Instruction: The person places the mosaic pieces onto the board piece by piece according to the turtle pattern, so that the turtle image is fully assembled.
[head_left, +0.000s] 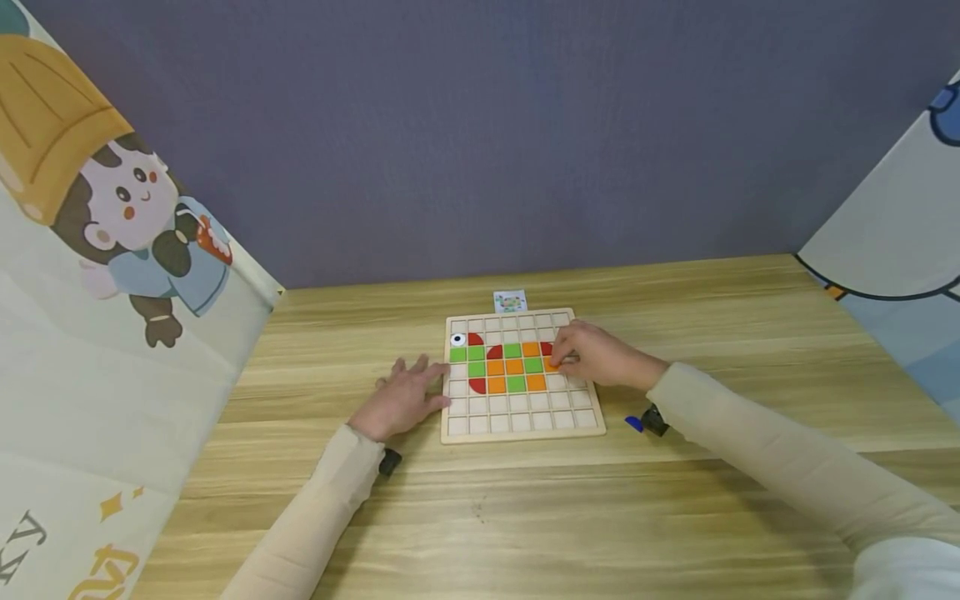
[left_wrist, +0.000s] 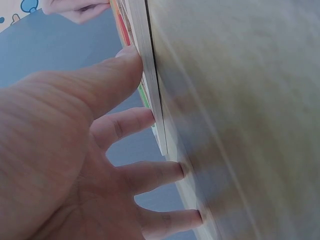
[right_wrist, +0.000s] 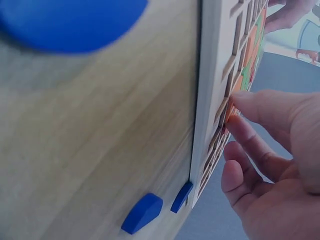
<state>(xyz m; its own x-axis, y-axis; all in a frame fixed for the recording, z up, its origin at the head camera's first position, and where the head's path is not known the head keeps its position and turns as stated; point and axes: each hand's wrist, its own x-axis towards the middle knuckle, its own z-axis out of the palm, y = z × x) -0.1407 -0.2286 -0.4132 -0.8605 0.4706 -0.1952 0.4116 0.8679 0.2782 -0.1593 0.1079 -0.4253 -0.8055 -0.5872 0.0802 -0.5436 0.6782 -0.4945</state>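
Observation:
A wooden grid board [head_left: 520, 425] lies on the table, with green, orange and red tiles and one eye tile [head_left: 457, 340] set in its squares. At the board's left edge, my left hand [head_left: 405, 397] has its fingers spread. Its thumb and index finger touch the board's side in the left wrist view. My right hand [head_left: 596, 354] reaches over the right part of the board. Between its thumb and index finger it pinches an orange square tile [right_wrist: 230, 109] at a grid cell, partly hidden by the fingertips.
Behind the board lies a small picture card [head_left: 510, 301]. To the board's right are blue pieces, among them a rounded one [right_wrist: 75, 22], an angular one [right_wrist: 142, 214] and a thin one [right_wrist: 181, 197]. A dark partition [head_left: 525, 150] stands at the table's back.

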